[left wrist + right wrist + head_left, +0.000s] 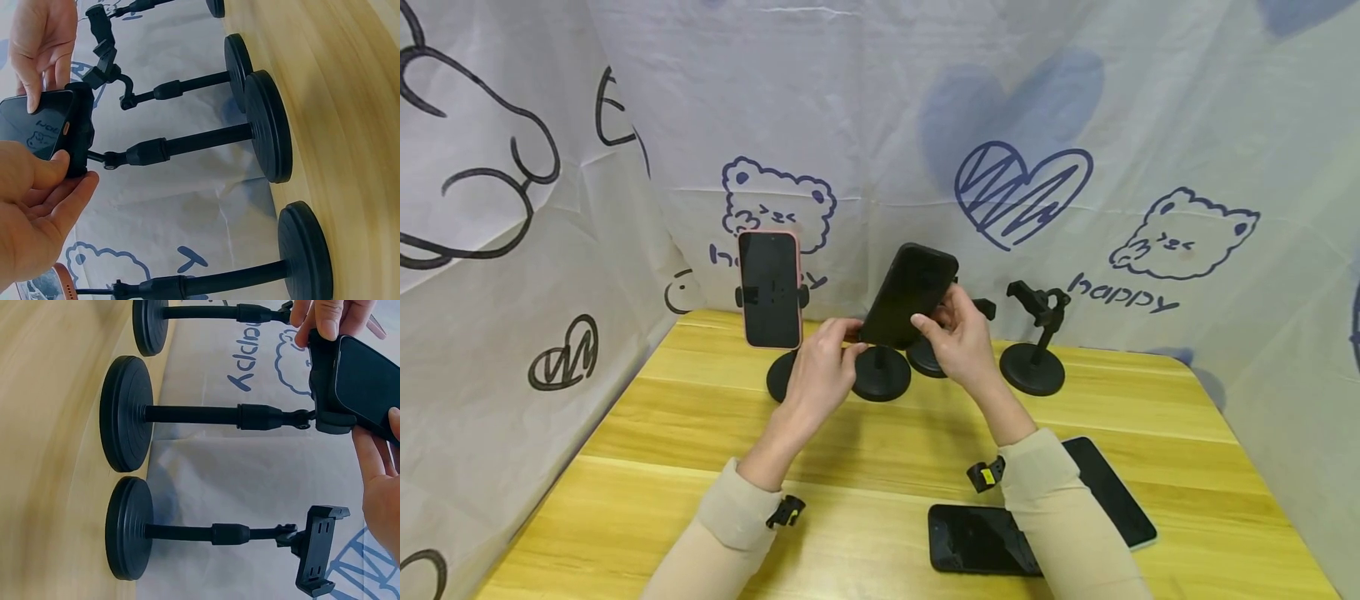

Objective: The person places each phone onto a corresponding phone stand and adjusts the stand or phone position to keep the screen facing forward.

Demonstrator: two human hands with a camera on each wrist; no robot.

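Observation:
A black smartphone point(912, 292) is tilted against the clamp of a black phone stand point(882, 377). My right hand point(961, 340) holds the phone by its right edge, thumb on the screen side and fingers behind. At the phone's lower left corner, my left hand point(823, 367) pinches the stand's clamp point(80, 128), its thumb close by the phone's edge. In the right wrist view the phone point(370, 381) lies within the clamp's arms; how firmly it is gripped I cannot tell. To the left, a phone with a pink rim point(771, 292) is upright in another stand.
Two more black stands bear no phone: one point(1033, 367) at the right, one base point(927, 358) partly behind my right hand. A dark phone point(973, 537) and a pale-edged phone point(1112, 496) lie on the wooden table point(865, 533) under my right forearm. A printed cloth point(880, 125) hangs behind.

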